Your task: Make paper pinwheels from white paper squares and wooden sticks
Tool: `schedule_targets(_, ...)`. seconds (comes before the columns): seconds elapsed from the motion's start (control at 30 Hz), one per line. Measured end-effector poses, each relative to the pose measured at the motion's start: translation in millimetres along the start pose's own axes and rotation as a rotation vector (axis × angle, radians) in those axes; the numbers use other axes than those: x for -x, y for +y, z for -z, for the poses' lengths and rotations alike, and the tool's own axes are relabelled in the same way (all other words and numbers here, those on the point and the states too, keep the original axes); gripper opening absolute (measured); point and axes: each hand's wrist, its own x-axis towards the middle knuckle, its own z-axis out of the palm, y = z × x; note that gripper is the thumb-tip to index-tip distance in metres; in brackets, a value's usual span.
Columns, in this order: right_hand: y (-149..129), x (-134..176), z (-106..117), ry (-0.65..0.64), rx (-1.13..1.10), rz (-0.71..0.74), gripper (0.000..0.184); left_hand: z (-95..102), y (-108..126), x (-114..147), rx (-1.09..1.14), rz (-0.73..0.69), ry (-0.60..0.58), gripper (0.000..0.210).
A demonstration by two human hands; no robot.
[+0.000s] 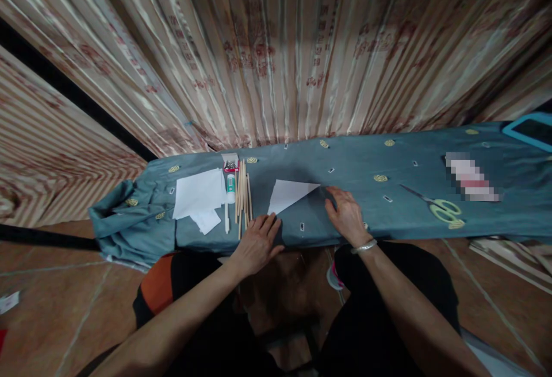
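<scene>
A white paper piece with a triangular outline (288, 194) lies on the cloth-covered table, one pointed corner toward the right. My left hand (259, 242) rests at the table's near edge, fingers stretched out by the paper's lower corner, thumb apart. At the right tip of the paper is my right hand (345, 211), its fingers slightly bent and the thumb spread; a bracelet (364, 246) circles that wrist. Whether either hand's fingertips press on the paper is hard to make out. Neither hand grips anything visible.
Left of the paper are several wooden sticks (242, 193), a glue stick (231, 188), a white pen (227, 218), a small red box (231, 164) and white paper sheets (198, 193). Green-handled scissors (440, 207) lie rightward, near a pixelated item (470, 179) and a blue-framed device (532, 130). Curtains (276, 49) hang behind.
</scene>
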Motion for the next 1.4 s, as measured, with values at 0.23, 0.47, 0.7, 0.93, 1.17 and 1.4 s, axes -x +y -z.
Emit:
schedule_targets(0.23,-20,-5,-17,-0.072,-0.089,0.004,0.040,6.2,10,-18,0.264,-0.055,0.142,0.056)
schedule_targets(0.47,-56,-4,-25,-0.115,-0.088,0.015,0.081,-17.3,-24,-40,0.272,0.203,0.250,0.054)
schedule_targets(0.7,-66,-14,-39,-0.117,-0.169,-0.099,0.075,-13.3,-21,-57,0.212,0.193,0.170,0.039)
schedule_targets(0.93,-60,-16,-38,-0.099,-0.305,-0.172,0.079,-10.8,-14,-58,0.268,0.054,0.151,0.047)
schedule_targets(1.17,-56,-18,-22,-0.020,-0.444,-0.305,0.076,-9.4,3,-53,0.181,-0.145,0.080,0.056)
schedule_targets(1.4,-32,-11,-12,-0.013,-0.687,-0.445,0.051,-11.2,1,-57,0.106,-0.155,0.101,0.061)
